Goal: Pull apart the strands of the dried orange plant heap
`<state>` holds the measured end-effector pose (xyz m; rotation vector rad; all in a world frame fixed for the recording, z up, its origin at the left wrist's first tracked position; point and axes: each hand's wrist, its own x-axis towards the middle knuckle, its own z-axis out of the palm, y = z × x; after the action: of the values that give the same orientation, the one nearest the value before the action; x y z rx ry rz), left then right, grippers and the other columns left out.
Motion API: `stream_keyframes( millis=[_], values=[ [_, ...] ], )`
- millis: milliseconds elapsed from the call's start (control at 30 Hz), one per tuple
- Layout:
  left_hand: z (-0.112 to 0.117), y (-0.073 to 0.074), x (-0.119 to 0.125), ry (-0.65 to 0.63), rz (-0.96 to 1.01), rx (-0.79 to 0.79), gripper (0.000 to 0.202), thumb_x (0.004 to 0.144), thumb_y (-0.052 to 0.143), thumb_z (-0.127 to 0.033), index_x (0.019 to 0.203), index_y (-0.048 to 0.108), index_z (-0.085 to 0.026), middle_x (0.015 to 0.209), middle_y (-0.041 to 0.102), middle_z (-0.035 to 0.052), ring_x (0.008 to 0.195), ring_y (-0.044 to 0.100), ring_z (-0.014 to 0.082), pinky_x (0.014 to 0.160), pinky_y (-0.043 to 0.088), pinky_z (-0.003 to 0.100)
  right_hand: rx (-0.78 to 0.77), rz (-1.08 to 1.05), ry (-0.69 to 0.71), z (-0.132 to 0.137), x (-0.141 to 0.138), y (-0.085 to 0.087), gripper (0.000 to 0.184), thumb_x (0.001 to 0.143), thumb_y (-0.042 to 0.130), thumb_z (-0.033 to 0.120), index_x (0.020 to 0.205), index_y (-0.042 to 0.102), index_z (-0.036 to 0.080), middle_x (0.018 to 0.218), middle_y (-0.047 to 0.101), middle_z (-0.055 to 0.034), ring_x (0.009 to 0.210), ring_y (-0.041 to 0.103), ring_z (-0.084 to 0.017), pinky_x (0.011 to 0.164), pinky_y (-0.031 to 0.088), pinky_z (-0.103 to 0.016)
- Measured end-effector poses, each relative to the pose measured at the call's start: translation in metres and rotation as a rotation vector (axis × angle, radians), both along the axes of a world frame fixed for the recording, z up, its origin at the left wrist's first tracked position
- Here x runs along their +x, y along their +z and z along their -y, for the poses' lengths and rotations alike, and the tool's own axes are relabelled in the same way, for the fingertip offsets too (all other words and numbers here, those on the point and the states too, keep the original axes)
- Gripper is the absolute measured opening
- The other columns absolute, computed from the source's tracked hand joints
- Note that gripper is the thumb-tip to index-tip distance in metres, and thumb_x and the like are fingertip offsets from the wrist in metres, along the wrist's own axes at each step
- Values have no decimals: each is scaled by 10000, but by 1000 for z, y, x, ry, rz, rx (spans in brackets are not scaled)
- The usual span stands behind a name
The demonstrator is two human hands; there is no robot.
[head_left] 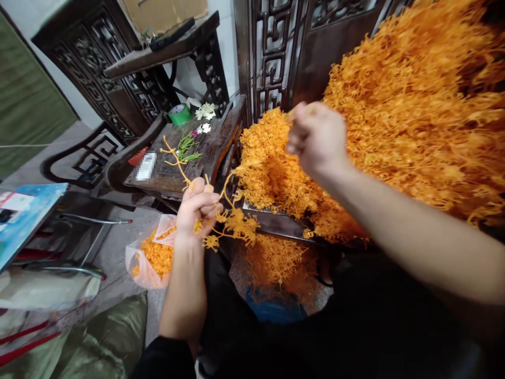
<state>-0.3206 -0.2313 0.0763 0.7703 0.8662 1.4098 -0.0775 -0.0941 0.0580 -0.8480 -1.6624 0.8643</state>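
My left hand point(196, 206) is closed around a small bunch of orange artificial flower sprigs point(232, 223), whose stems stick up past my fingers. My right hand point(315, 136) is raised and closed in a loose fist against a big heap of the same orange flower sprigs point(410, 100); a thin stem seems to run through its fingers, but I cannot make it out clearly. The heap spills down over a dark wooden chair point(276, 223) in front of me.
A clear plastic bag with orange bits point(152, 258) lies on the floor at lower left. A second dark carved chair point(173, 168) holds green stems, white flowers, green tape and a small white item. Carved wooden screens stand behind.
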Motion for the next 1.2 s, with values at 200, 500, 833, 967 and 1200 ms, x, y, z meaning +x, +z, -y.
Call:
stream_keyframes(
  millis=[200, 500, 833, 967, 1200],
  values=[
    [2, -3, -17, 41, 79, 113, 619, 637, 675, 7, 706, 97, -203, 578, 116, -101, 417, 1, 33, 353, 197, 137, -409, -361, -27, 0, 19, 7, 126, 869, 619, 275, 951, 640, 182, 833, 671, -62, 531, 497, -101, 443, 314, -262],
    [13, -7, -9, -122, 62, 212, 596, 674, 722, -29, 665, 149, -197, 543, 154, -94, 399, 90, 43, 336, 234, 137, -1251, -261, 755, 44, -37, -15, 660, 890, 437, 872, 782, 434, 222, 619, 296, 71, 471, 135, -52, 339, 99, -188],
    [11, -20, -36, -538, -489, 384, 677, 665, 920, -305, 1273, 624, -273, 1506, 503, 135, 913, 710, 192, 639, 578, 264, -666, -514, 577, 53, -22, 13, 89, 952, 590, 176, 1022, 563, 223, 607, 367, 78, 497, 271, -64, 451, 198, -170],
    [9, -14, -24, -268, -1092, 411, 629, 786, 847, -327, 1375, 637, -265, 1339, 666, 110, 1044, 670, 232, 873, 578, 364, -617, -481, 620, 59, -17, 17, 53, 956, 576, 210, 981, 540, 239, 592, 387, 73, 520, 316, -82, 480, 217, -194],
    [6, -26, -4, -216, -961, 479, 584, 778, 853, -381, 1333, 716, -260, 1478, 648, 109, 1430, 528, 345, 1241, 346, 574, -490, -328, 728, 70, -29, 11, 198, 994, 604, 406, 1026, 594, 211, 624, 472, 59, 521, 358, -86, 484, 231, -235]
  ],
)
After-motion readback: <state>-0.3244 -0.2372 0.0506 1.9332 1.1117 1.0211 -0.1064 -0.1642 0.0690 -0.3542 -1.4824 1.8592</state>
